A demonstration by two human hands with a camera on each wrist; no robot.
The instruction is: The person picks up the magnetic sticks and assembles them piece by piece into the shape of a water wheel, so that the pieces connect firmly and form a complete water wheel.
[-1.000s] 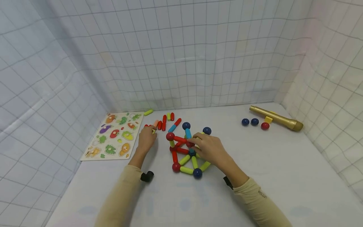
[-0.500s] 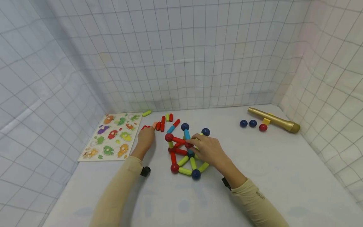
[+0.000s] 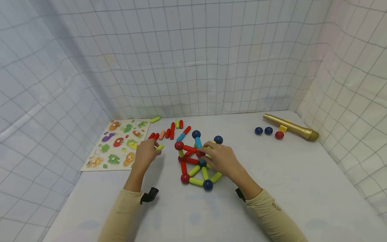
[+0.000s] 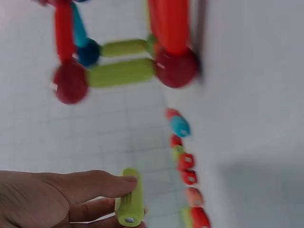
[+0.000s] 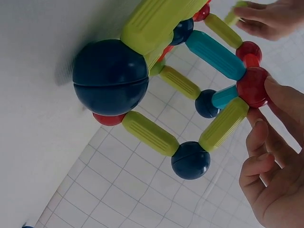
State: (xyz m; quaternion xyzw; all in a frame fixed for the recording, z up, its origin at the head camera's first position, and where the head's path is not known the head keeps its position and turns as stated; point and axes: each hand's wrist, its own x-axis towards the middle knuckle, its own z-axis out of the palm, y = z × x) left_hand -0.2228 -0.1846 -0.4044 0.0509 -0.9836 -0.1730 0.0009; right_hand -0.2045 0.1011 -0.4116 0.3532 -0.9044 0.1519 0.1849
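Between the thumb and fingers of my left hand is a short yellow-green magnetic rod, held clear of the table. A structure of red, yellow-green and blue rods joined by red and dark blue balls stands mid-table. At its top, my right hand pinches a red ball with thumb and fingers. Light blue and yellow-green rods meet at that ball in the right wrist view. In the head view my right fingers partly cover it.
Several loose rods lie behind the left hand. A vegetable puzzle board is at the left. Two dark blue balls, a red ball, a yellow block and a gold microphone-shaped stick lie at the back right.
My left hand has drawn back from the loose rods toward me and slightly left, with the yellow-green rod now showing in its fingers. The right hand keeps its hold on the red ball.
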